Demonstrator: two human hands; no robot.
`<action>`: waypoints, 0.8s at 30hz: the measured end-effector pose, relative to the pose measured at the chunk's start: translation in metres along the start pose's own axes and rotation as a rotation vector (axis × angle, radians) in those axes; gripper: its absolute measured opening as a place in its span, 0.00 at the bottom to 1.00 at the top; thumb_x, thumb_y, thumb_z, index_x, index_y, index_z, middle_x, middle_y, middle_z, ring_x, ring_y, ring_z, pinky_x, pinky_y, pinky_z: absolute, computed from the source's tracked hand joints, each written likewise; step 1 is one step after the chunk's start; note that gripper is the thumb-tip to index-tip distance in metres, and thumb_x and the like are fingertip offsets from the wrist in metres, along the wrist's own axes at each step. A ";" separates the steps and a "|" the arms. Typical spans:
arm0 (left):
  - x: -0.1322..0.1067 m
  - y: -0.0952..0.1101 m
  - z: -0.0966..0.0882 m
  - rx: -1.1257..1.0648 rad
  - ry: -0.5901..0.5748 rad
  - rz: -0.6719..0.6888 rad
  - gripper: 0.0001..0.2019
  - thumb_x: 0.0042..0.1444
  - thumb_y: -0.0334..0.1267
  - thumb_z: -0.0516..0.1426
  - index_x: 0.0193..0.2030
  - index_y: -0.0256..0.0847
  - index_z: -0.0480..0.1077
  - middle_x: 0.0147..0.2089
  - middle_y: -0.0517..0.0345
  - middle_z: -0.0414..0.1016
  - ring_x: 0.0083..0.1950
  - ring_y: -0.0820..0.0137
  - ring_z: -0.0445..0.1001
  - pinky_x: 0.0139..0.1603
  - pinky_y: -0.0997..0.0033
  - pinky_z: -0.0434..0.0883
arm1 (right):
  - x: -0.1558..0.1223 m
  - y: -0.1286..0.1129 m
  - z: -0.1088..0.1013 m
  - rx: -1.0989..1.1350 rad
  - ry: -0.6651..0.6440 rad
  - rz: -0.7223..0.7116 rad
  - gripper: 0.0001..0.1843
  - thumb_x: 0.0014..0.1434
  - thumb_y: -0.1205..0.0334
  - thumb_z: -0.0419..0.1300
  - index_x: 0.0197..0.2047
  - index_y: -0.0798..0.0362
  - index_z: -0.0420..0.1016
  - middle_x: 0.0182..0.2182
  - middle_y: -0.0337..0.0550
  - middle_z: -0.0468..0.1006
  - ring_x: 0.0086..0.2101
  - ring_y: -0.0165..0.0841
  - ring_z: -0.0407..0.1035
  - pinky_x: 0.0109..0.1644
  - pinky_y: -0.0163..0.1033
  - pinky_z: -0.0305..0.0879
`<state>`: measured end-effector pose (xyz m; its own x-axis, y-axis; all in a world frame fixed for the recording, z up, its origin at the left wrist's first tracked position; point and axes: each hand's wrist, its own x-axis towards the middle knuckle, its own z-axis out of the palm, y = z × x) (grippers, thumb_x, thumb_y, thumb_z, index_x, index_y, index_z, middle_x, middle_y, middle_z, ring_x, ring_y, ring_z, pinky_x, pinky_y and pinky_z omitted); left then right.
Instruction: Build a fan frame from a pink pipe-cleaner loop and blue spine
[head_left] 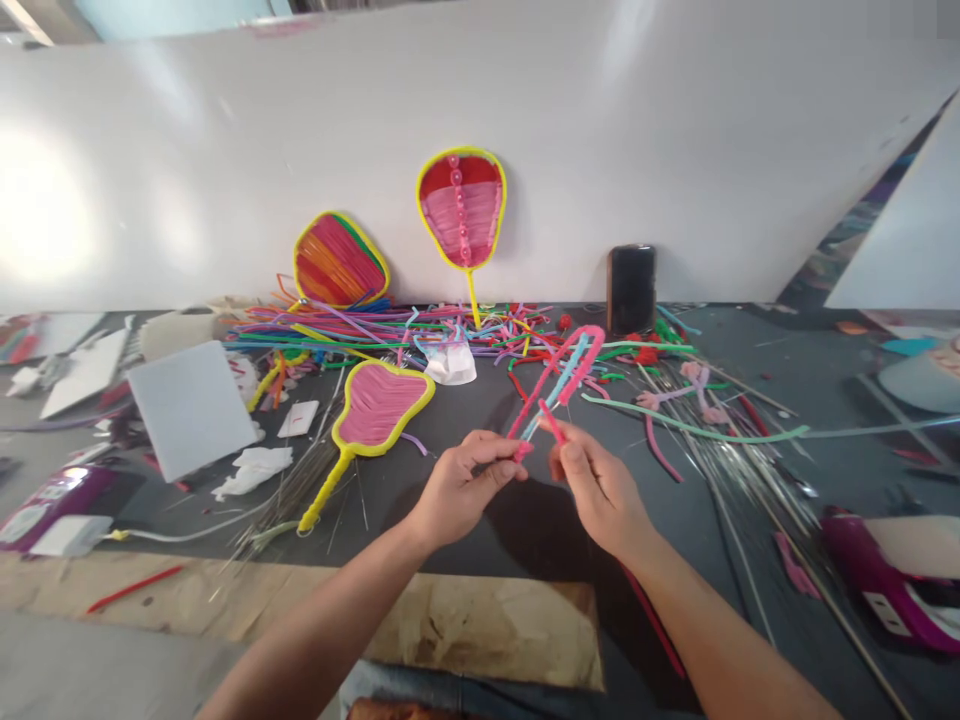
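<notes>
My left hand (466, 488) pinches the lower end of a narrow loop bent from a pink pipe cleaner (591, 350). A light blue pipe cleaner (568, 370) runs lengthwise inside the loop. Between thumb and fingers, my right hand (600, 488) grips a pink pipe cleaner end (553, 424) close beside the left fingertips. Whether that end is part of the loop, I cannot tell. Left of my hands lies a pink fan with a yellow fuzzy rim and handle (384, 405).
Two more yellow-rimmed fans, one with a row of pink beads (462, 205) and one striped (341, 260), lean on the white board (555, 150). A dark phone (631, 290) stands near loose pipe cleaners (322, 330). Thin wires (757, 480) and a purple device (885, 580) lie right.
</notes>
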<state>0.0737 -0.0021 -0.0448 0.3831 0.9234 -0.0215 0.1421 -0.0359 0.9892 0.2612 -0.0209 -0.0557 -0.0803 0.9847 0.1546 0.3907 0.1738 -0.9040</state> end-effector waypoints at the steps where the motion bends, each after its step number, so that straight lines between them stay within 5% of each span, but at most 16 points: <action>1: 0.000 0.001 -0.002 -0.040 0.012 -0.006 0.14 0.58 0.41 0.56 0.46 0.38 0.75 0.37 0.53 0.75 0.42 0.68 0.72 0.47 0.69 0.67 | 0.000 0.001 0.000 0.008 0.028 0.013 0.20 0.67 0.52 0.44 0.53 0.50 0.69 0.23 0.37 0.70 0.25 0.32 0.66 0.34 0.35 0.64; 7: -0.001 -0.001 -0.006 -0.270 0.027 -0.085 0.14 0.53 0.44 0.60 0.43 0.38 0.76 0.33 0.55 0.76 0.35 0.72 0.71 0.40 0.72 0.67 | 0.004 0.003 0.003 0.006 0.029 -0.059 0.13 0.64 0.57 0.51 0.45 0.51 0.74 0.33 0.42 0.77 0.29 0.31 0.70 0.35 0.35 0.67; 14: -0.001 -0.004 -0.004 0.107 0.063 0.110 0.11 0.58 0.39 0.57 0.44 0.41 0.77 0.35 0.52 0.77 0.43 0.67 0.72 0.49 0.67 0.67 | 0.002 -0.002 0.005 -0.014 -0.016 -0.056 0.12 0.62 0.59 0.54 0.43 0.52 0.77 0.32 0.41 0.80 0.29 0.31 0.73 0.36 0.34 0.68; 24: 0.000 -0.014 0.002 0.132 0.122 0.063 0.09 0.57 0.39 0.58 0.42 0.42 0.77 0.38 0.53 0.77 0.42 0.67 0.74 0.49 0.65 0.69 | 0.002 0.003 0.011 0.022 -0.012 -0.067 0.10 0.62 0.61 0.54 0.42 0.52 0.76 0.33 0.41 0.79 0.32 0.31 0.72 0.37 0.33 0.67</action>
<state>0.0732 -0.0025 -0.0594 0.2831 0.9568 0.0655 0.2429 -0.1376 0.9602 0.2523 -0.0186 -0.0624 -0.1169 0.9705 0.2107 0.3640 0.2393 -0.9002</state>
